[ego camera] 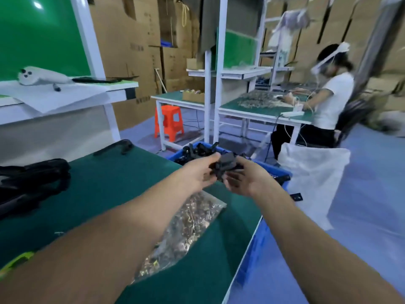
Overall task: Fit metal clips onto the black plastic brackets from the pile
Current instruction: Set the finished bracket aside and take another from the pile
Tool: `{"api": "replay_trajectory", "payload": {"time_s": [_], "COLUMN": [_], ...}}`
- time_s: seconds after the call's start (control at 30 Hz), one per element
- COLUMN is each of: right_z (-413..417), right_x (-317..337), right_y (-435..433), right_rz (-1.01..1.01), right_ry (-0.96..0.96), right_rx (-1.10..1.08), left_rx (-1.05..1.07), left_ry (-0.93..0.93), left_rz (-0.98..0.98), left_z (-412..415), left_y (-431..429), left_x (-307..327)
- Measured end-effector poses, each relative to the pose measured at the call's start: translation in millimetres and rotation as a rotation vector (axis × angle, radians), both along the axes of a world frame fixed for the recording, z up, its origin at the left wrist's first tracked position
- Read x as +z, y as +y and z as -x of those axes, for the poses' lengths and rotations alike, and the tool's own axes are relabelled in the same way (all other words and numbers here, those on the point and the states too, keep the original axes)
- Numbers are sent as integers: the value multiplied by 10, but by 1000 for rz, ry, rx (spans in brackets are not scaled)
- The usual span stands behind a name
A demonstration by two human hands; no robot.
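Observation:
Both my hands meet over the right edge of the green table [105,185], holding a black plastic bracket [225,164] between them. My left hand [197,174] pinches its left end with thumb and fingers. My right hand [243,178] grips its right side, fingers curled beneath. Behind the hands a blue crate [278,172] holds a pile of black brackets [197,151]. A clear plastic bag of metal clips [186,229] lies on the table under my left forearm. More black brackets [32,178] are heaped at the table's left.
A white woven sack [315,172] stands right of the crate. A second blue crate [252,255] sits against the table's right edge. Beyond are an orange stool [168,122], white-framed workbenches [263,110] and a seated person [328,99] working.

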State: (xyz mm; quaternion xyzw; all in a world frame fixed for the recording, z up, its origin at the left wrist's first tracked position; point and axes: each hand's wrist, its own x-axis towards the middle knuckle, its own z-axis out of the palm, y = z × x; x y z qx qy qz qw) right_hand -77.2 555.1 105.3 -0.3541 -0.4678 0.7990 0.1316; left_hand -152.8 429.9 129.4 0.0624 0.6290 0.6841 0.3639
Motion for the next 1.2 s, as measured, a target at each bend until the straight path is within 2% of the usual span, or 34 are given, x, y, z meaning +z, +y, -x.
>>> {"api": "replay_trajectory", "payload": {"time_s": [0.07, 0.17, 0.2, 0.37, 0.57, 0.67, 0.77, 0.83, 1.0, 1.13, 1.2], "right_z": [195, 321, 351, 682, 1074, 1276, 1484, 1598, 1738, 1823, 1852], "right_x": [-35, -288, -362, -331, -27, 16, -70, -159, -325, -411, -434], "right_y": [199, 48, -92, -920, -1954, -2579, -3235, -3651, -4556, -5153, -5356], "right_rz": [-92, -528, -630, -856, -964, -954, -931, -939, -1049, -1100, -1264], "right_ry": [-105, -340, -360, -153, 57, 130, 157, 154, 118, 114, 157], "right_rx": [-30, 19, 29, 85, 446, 640, 823, 943, 1221, 1250, 1081], "left_rx": [61, 19, 24, 258, 552, 726, 866, 960, 1041, 1021, 904], "left_ry": [8, 212, 302, 566, 736, 762, 741, 700, 631, 537, 502], "left_rz": [14, 97, 120, 151, 251, 328, 546, 624, 824, 937, 981], "left_z": [100, 234, 278, 449, 530, 504, 403, 233, -291, -601, -693], "left_y": [40, -170, -290, -1078, -2225, -2958, -3783, -4307, -5240, -5511, -5437], "left_x": [23, 10, 0, -13, -35, -135, -318, -445, -720, -907, -1000]}}
